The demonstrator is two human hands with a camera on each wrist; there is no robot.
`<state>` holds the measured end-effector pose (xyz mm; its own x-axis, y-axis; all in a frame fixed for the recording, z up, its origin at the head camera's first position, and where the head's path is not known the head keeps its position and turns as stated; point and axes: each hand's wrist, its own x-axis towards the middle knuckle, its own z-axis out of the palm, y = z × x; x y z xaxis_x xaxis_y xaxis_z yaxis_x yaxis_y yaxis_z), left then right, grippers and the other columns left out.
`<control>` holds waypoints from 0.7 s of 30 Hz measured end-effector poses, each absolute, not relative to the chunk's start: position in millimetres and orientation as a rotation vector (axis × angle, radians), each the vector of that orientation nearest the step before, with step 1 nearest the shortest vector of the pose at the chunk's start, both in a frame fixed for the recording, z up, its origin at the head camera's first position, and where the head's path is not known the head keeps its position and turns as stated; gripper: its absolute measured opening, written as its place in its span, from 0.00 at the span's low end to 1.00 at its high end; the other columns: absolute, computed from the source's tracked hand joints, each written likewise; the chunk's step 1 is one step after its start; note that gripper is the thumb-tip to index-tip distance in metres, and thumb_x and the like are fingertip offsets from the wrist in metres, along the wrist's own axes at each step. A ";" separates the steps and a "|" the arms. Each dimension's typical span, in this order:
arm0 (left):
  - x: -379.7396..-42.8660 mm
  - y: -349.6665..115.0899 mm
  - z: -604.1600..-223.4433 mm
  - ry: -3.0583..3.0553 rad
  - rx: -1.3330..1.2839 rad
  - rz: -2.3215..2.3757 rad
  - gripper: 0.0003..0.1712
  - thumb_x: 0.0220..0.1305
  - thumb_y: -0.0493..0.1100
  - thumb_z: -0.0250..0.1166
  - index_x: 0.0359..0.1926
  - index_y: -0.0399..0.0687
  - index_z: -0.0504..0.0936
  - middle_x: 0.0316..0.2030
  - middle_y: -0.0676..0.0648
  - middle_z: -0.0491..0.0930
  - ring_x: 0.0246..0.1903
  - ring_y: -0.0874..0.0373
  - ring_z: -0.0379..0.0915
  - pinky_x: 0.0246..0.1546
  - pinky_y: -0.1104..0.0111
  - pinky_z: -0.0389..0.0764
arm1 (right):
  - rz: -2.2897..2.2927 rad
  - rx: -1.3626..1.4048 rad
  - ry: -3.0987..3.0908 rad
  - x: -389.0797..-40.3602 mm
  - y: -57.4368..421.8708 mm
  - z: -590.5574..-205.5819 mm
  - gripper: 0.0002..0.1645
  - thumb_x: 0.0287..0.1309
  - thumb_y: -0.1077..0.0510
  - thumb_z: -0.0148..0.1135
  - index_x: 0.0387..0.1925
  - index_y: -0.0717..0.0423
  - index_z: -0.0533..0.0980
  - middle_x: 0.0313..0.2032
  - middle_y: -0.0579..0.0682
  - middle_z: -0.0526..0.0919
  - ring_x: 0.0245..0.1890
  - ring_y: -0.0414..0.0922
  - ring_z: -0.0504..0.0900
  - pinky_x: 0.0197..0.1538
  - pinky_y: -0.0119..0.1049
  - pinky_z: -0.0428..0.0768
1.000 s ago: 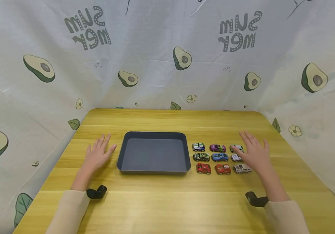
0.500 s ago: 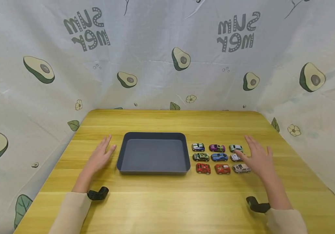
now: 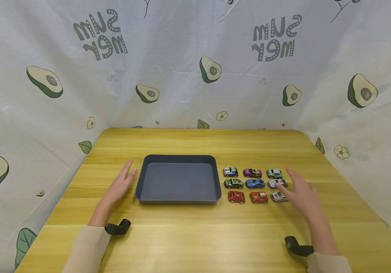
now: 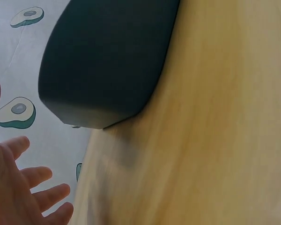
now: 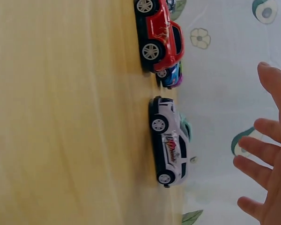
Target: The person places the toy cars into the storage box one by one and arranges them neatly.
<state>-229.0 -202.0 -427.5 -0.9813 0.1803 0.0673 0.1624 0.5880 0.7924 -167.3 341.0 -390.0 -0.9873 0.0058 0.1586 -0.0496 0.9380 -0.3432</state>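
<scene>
I've got an avocado-print curtain [image 3: 175, 49] beyond the fingers of the left hand [image 3: 119, 185] and right hand [image 3: 302, 194], wood-grain table [image 3: 188, 239] below. A dark grey tray [image 3: 179, 182] sits just right of the left fingers, between them and nine shiny toy cars [image 3: 255, 183] in three rows. The cars are just left of the right fingers; a white toy car [image 3: 278, 196] with side lettering is partly behind that hand. Both sets of fingers look fairly straight, spread wide, up in the air.
</scene>
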 end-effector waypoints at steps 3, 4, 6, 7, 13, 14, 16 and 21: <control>-229.3 -198.4 -428.7 2.748 0.315 1.427 0.36 0.71 0.55 0.36 0.71 0.41 0.38 0.70 0.34 0.36 0.69 0.36 0.30 0.66 0.42 0.37 | 0.554 0.014 -2.948 -164.7 341.4 -394.9 0.46 0.61 0.37 0.46 0.67 0.65 0.49 0.62 0.73 0.57 0.58 0.72 0.58 0.55 0.70 0.53; -229.3 -197.2 -429.2 2.733 0.317 1.441 0.36 0.71 0.55 0.36 0.71 0.41 0.37 0.70 0.34 0.36 0.69 0.36 0.30 0.66 0.42 0.37 | 0.558 0.010 -2.947 -164.0 341.5 -396.5 0.46 0.61 0.37 0.47 0.67 0.65 0.50 0.61 0.73 0.58 0.56 0.72 0.60 0.54 0.69 0.56; -229.7 -195.3 -430.9 2.704 0.318 1.470 0.36 0.71 0.54 0.35 0.71 0.41 0.37 0.70 0.35 0.35 0.69 0.37 0.30 0.66 0.43 0.37 | 0.569 0.002 -2.950 -162.7 342.3 -399.8 0.46 0.60 0.37 0.47 0.66 0.66 0.51 0.60 0.74 0.59 0.55 0.72 0.62 0.53 0.67 0.61; -229.6 -194.0 -432.4 2.689 0.318 1.480 0.35 0.71 0.54 0.35 0.71 0.41 0.37 0.70 0.36 0.35 0.69 0.37 0.30 0.66 0.43 0.37 | 0.576 -0.005 -2.957 -161.6 342.9 -401.4 0.46 0.60 0.37 0.47 0.66 0.66 0.52 0.60 0.74 0.60 0.55 0.72 0.62 0.52 0.67 0.62; -229.8 -186.3 -437.7 2.601 0.305 1.546 0.35 0.71 0.53 0.37 0.71 0.44 0.37 0.71 0.38 0.36 0.68 0.35 0.36 0.66 0.44 0.42 | 0.692 -0.094 -3.016 -155.6 347.0 -408.7 0.45 0.61 0.37 0.45 0.67 0.64 0.50 0.62 0.74 0.57 0.57 0.73 0.58 0.53 0.68 0.59; -230.0 -185.0 -437.8 2.592 0.304 1.545 0.35 0.71 0.54 0.37 0.71 0.44 0.37 0.71 0.38 0.35 0.68 0.35 0.36 0.66 0.44 0.42 | 0.713 -0.105 -3.024 -154.7 347.5 -409.4 0.45 0.61 0.37 0.45 0.67 0.64 0.50 0.62 0.74 0.56 0.57 0.73 0.57 0.53 0.68 0.59; -230.7 -182.3 -438.9 2.572 0.290 1.560 0.36 0.71 0.54 0.38 0.71 0.46 0.37 0.71 0.39 0.36 0.68 0.36 0.37 0.66 0.44 0.43 | 0.748 -0.126 -3.038 -153.5 348.4 -410.9 0.45 0.61 0.36 0.45 0.67 0.65 0.51 0.62 0.74 0.56 0.58 0.73 0.56 0.53 0.68 0.59; -231.9 -175.5 -441.6 2.513 0.261 1.615 0.35 0.71 0.55 0.39 0.71 0.52 0.37 0.71 0.41 0.36 0.69 0.38 0.36 0.66 0.43 0.43 | 0.781 -0.136 -3.061 -153.0 350.4 -417.4 0.46 0.61 0.35 0.44 0.64 0.67 0.54 0.60 0.75 0.57 0.58 0.73 0.57 0.54 0.68 0.59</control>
